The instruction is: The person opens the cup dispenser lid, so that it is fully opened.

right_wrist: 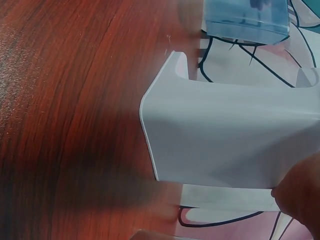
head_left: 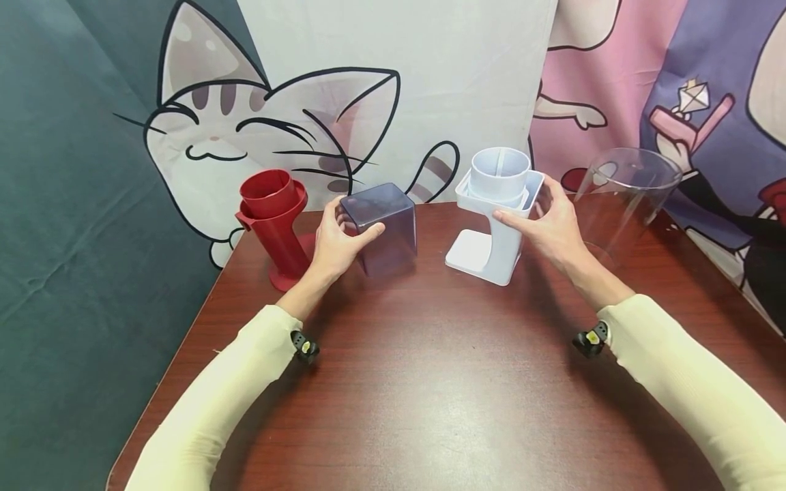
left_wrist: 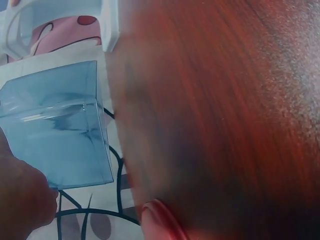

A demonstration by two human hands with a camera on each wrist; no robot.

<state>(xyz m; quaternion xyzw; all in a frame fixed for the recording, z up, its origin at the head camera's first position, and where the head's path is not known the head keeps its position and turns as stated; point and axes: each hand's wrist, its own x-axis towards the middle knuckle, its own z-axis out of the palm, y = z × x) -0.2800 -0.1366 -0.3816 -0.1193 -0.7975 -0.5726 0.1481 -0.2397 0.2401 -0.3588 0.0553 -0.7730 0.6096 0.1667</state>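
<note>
My left hand (head_left: 336, 240) grips a translucent blue-grey square container (head_left: 385, 235) by its upper left part, thumb along the near edge of its flat, closed top. The same container (left_wrist: 60, 130) fills the left of the left wrist view. My right hand (head_left: 555, 221) holds a white stand (head_left: 505, 242) by its upper right side, thumb on the front of the rim. This stand has a square tray, a round cup-like ring on top and a flat foot. The right wrist view shows the stand's smooth back (right_wrist: 220, 135). Whether its foot touches the table is unclear.
A red stand (head_left: 276, 232) with a round cup-like top is left of my left hand. A clear, wide-mouthed container (head_left: 626, 204) stands right of my right hand. The brown table (head_left: 405, 382) ends at a printed cloth backdrop (head_left: 467, 68).
</note>
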